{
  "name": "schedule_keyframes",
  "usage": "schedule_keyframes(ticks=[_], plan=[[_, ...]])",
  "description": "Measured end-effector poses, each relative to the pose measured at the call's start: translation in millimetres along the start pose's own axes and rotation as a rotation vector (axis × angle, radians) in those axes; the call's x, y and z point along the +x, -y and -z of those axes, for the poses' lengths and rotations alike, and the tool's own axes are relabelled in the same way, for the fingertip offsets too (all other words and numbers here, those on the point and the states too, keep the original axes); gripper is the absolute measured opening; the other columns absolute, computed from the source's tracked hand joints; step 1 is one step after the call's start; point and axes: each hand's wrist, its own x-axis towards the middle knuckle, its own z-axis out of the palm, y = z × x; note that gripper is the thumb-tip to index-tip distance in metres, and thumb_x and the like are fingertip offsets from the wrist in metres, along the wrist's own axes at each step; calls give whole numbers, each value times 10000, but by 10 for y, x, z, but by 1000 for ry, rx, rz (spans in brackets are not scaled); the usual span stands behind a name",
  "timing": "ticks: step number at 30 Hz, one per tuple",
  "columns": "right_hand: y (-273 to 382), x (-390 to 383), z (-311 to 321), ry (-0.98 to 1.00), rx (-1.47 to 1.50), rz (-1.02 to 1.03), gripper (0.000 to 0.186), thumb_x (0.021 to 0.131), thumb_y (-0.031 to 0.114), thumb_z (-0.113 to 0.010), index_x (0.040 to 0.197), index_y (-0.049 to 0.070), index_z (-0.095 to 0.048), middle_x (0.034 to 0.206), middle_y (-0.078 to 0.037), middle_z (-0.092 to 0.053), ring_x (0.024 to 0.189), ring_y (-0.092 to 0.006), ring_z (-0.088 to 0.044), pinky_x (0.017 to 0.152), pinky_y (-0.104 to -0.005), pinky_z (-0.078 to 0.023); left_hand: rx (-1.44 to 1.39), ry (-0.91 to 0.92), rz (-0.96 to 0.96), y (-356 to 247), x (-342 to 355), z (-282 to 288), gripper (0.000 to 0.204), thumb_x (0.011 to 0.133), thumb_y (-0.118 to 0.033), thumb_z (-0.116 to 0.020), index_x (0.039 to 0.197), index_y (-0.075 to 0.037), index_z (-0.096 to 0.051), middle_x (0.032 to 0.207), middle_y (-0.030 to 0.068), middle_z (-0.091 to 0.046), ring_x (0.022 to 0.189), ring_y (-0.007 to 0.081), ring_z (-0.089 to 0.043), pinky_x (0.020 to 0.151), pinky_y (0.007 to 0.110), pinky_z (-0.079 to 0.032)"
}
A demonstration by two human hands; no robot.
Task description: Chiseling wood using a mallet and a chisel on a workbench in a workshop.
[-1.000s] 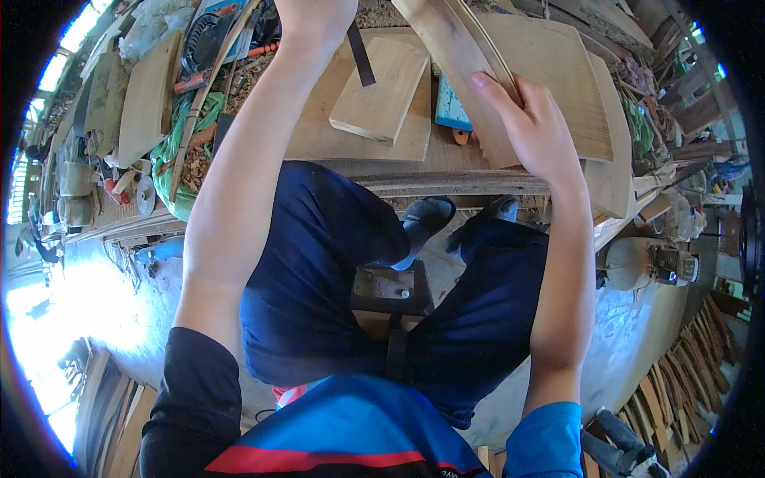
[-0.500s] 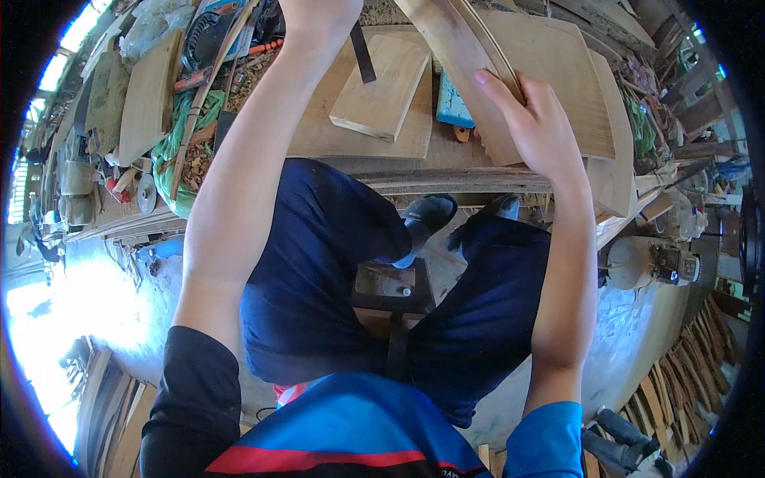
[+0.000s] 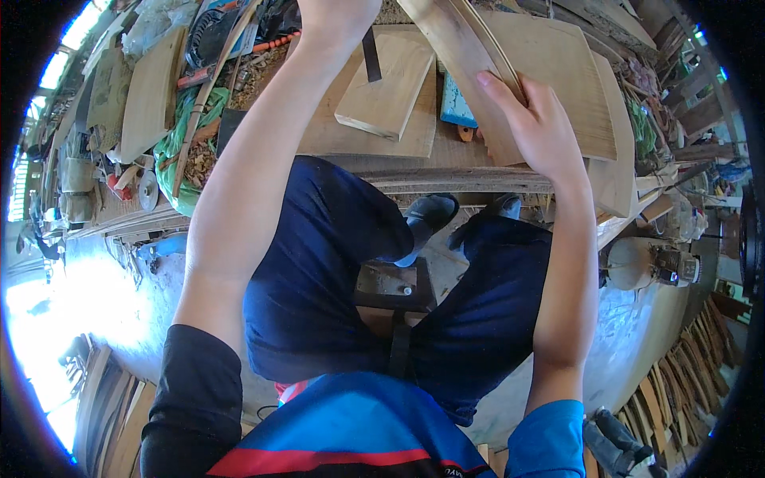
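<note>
My right hand (image 3: 530, 111) grips a long pale wooden board (image 3: 450, 56) with a thin strip along its edge, thumb lying on its face; the board runs up past the top edge. My left hand (image 3: 339, 16) is at the top edge, its fingers out of sight, so I cannot tell what it holds. A dark flat strip (image 3: 372, 57) shows beside it, over a small wooden block (image 3: 382, 95) lying on a flat board (image 3: 323, 135). A blue object with an orange tip (image 3: 456, 103) lies partly under the long board. A broad board (image 3: 570, 95) is right of it.
Left: leaning boards (image 3: 147, 95), a green plastic bag (image 3: 171, 147) with shavings, assorted tools. Below the bench edge: my knees, slippered feet (image 3: 422, 215), a dark box-like object (image 3: 386, 283). Right: a machine (image 3: 653, 263), stacked wood strips (image 3: 681, 382).
My left arm and hand have shifted slightly rightward along with the dark strip. My right hand keeps its grip on the long board and has barely moved.
</note>
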Motion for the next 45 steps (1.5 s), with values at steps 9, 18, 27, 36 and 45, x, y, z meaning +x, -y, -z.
schedule_keyframes(ticks=[9,18,27,36,45], plan=[[-17,22,-13,-46,-63,94,701,975,589,-611,784,-85,-633,608,-202,-562,611,-311,-582,634,-454,-439,198,-88,-2,57,38,-35,475,1046,-530,-583,796,-140,-477,585,-60,-443,467,42,-403,427,233,-310],[100,-2,50,-34,-14,45,659,977,568,-620,856,-79,-660,634,-191,-578,634,-293,-586,644,-436,-438,-66,99,-74,14,2,-36,429,1043,-466,-630,802,-141,-488,616,-86,-397,515,27,-354,469,245,-262],[1250,8,620,-185,-5,16,625,979,581,-609,1025,-36,-701,860,-159,-725,814,-206,-727,719,-335,-562,107,25,-88,-60,-30,-10,398,1054,-433,-628,841,-117,-512,680,-91,-405,598,26,-353,516,247,-272],[2429,-37,677,-617,-236,-43,505,1058,439,-551,1170,-42,-658,780,-94,-682,572,-152,-646,444,-282,-502,115,76,-64,-97,-50,-101,407,1053,-442,-626,908,-67,-566,708,-62,-442,641,50,-376,567,263,-320],[2657,-51,619,-558,-460,-140,495,1062,429,-542,1152,-44,-656,763,-84,-674,570,-152,-640,452,-281,-504,153,50,-77,-147,-57,-104,372,1056,-393,-635,932,-45,-595,721,-40,-493,657,57,-404,581,268,-341]])
